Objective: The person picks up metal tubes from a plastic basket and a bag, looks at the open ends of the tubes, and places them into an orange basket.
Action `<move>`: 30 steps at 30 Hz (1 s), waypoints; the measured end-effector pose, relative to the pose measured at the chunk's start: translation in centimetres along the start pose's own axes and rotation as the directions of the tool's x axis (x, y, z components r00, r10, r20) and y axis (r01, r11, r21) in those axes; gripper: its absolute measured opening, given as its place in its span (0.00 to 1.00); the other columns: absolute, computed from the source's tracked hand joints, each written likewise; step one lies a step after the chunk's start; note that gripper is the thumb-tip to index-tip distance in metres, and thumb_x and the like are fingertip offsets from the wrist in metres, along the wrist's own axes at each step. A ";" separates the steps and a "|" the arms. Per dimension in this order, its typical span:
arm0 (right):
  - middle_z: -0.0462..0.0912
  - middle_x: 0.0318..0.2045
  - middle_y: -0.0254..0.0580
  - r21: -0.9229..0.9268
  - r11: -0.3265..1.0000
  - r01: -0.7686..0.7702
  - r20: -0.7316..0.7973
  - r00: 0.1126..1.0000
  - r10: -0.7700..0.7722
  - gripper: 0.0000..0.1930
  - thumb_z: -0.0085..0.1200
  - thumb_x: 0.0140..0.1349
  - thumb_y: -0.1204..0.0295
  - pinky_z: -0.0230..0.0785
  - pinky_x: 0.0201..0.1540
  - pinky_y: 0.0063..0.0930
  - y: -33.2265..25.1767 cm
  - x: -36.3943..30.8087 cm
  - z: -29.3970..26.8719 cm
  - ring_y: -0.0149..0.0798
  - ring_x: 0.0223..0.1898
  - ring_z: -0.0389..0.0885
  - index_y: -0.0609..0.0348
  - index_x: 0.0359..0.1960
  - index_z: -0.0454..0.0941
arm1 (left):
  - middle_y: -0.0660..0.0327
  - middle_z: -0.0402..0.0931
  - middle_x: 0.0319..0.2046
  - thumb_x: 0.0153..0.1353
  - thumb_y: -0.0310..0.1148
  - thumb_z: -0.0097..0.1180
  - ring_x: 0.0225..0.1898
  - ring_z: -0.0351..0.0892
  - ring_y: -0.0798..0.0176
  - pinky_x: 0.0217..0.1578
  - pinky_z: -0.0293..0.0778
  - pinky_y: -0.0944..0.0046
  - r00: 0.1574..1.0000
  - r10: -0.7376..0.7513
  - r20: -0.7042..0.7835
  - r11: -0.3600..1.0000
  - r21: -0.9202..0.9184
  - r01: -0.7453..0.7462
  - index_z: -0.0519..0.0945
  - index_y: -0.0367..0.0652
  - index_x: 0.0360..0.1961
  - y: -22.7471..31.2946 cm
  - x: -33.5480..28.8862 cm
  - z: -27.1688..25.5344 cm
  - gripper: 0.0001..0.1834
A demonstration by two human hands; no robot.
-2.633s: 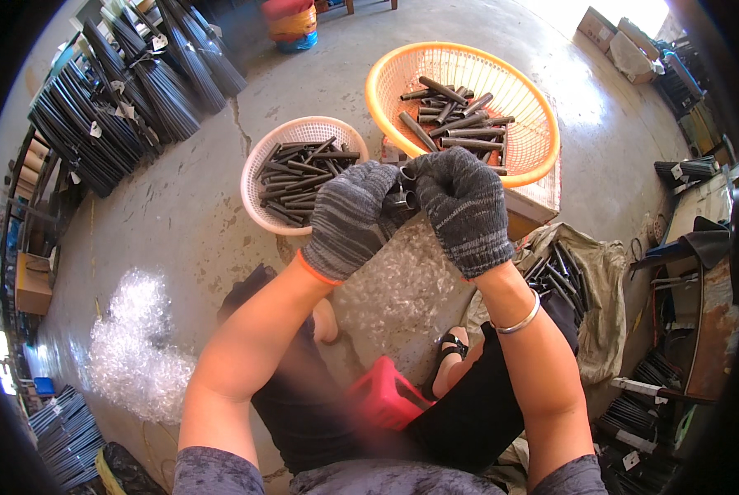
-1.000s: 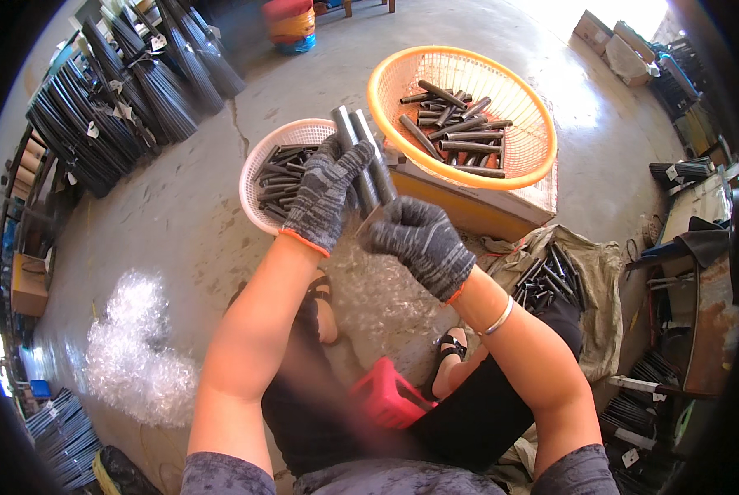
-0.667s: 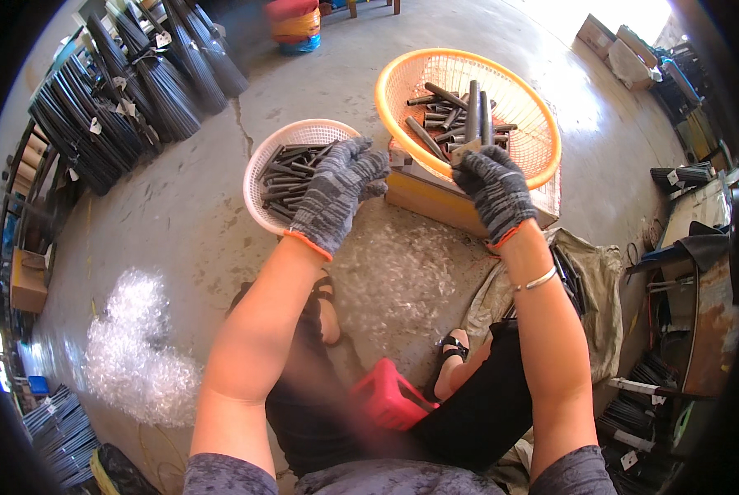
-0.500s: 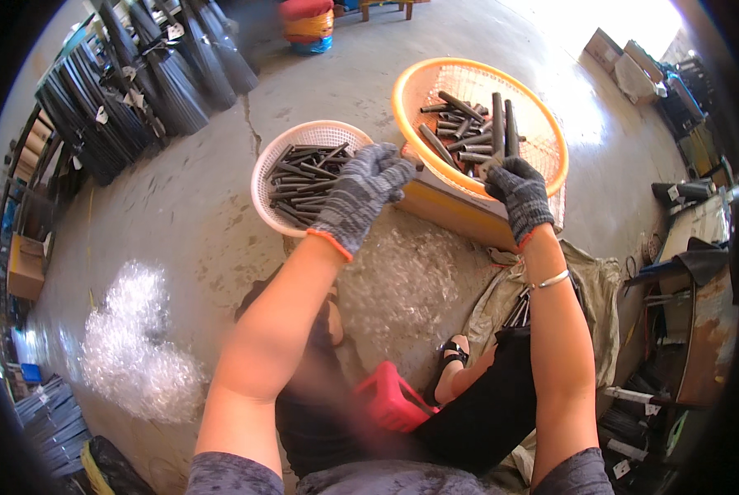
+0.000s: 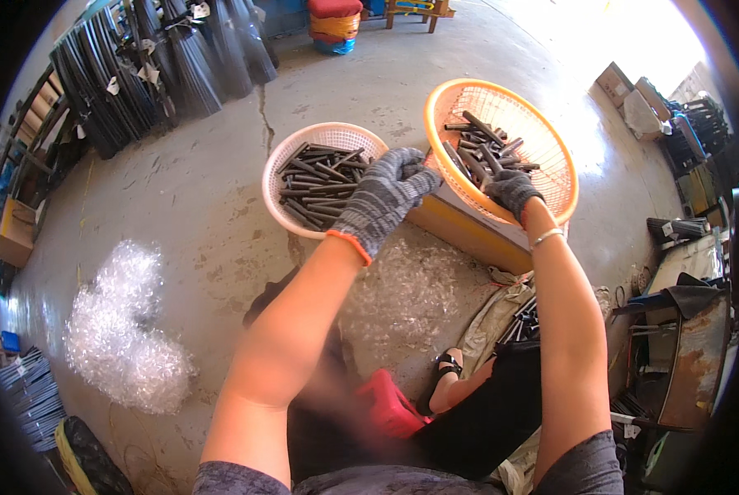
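My left hand [image 5: 394,188], in a grey striped glove with an orange cuff, is held over the right edge of a pale pink basket [image 5: 272,194]. Its fingers are closed, and whatever they hold is hidden. In that basket lie many short dark tubes [image 5: 328,177]. My gloved right hand [image 5: 514,191] reaches over the near rim of an orange basket [image 5: 569,194]. Its fingers are curled at the end of a dark tube [image 5: 491,158] that slants in among others. The orange basket rests on a cardboard box [image 5: 468,227].
Clear plastic scraps [image 5: 126,338] are heaped on the floor at left. A pink plastic object [image 5: 390,404] is between my legs. More tubes [image 5: 522,320] lie on a beige sack [image 5: 487,318] at right. Bundled dark strips [image 5: 130,70] stand far left; a padded stool [image 5: 334,25] is beyond.
My right hand has dropped toward the orange basket's near rim. The two tubes that stood upright from it no longer do. My left hand stays closed beside the pink basket; the view has shifted.
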State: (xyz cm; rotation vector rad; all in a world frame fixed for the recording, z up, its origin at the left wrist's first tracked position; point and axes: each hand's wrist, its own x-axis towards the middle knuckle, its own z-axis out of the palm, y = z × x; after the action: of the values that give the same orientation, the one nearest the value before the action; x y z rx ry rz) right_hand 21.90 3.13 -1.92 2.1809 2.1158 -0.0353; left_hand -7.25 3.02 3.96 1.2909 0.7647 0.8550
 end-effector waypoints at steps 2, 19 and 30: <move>0.71 0.52 0.51 -0.071 0.986 -0.150 0.241 0.957 0.162 0.22 0.48 0.61 0.67 0.66 0.54 0.45 -3.1 1.1 -2.6 0.52 0.53 0.69 0.44 0.59 0.70 | 0.56 0.78 0.40 0.55 0.35 0.64 0.37 0.76 0.68 0.36 0.75 0.69 1.000 0.019 0.013 1.000 0.015 -0.020 0.71 0.29 0.51 -0.2 0.2 -0.4 0.27; 0.81 0.34 0.41 0.959 -0.276 -0.067 0.246 0.680 0.690 0.07 0.58 0.57 0.74 0.76 0.39 0.32 16.5 -30.5 6.8 0.39 0.35 0.81 0.60 0.35 0.76 | 0.58 0.77 0.46 0.63 0.31 0.52 0.45 0.78 0.66 0.44 0.75 0.68 0.974 0.008 0.225 0.929 0.359 -0.090 0.72 0.38 0.53 -2.3 1.6 1.3 0.17; 0.78 0.24 0.42 0.011 0.894 -0.449 0.374 0.831 0.412 0.05 0.50 0.58 0.69 0.69 0.27 0.40 11.0 -62.0 36.7 0.47 0.24 0.76 0.51 0.35 0.75 | 0.59 0.77 0.47 0.64 0.32 0.52 0.44 0.78 0.67 0.45 0.73 0.68 0.935 -0.266 0.235 0.947 0.245 0.208 0.70 0.38 0.56 -4.0 2.1 3.6 0.20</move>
State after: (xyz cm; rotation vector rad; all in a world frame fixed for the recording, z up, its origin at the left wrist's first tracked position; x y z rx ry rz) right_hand 32.88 -62.19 -32.27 2.4265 1.4208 -0.4775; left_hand -2.68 2.83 0.42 1.4357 0.7955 0.3985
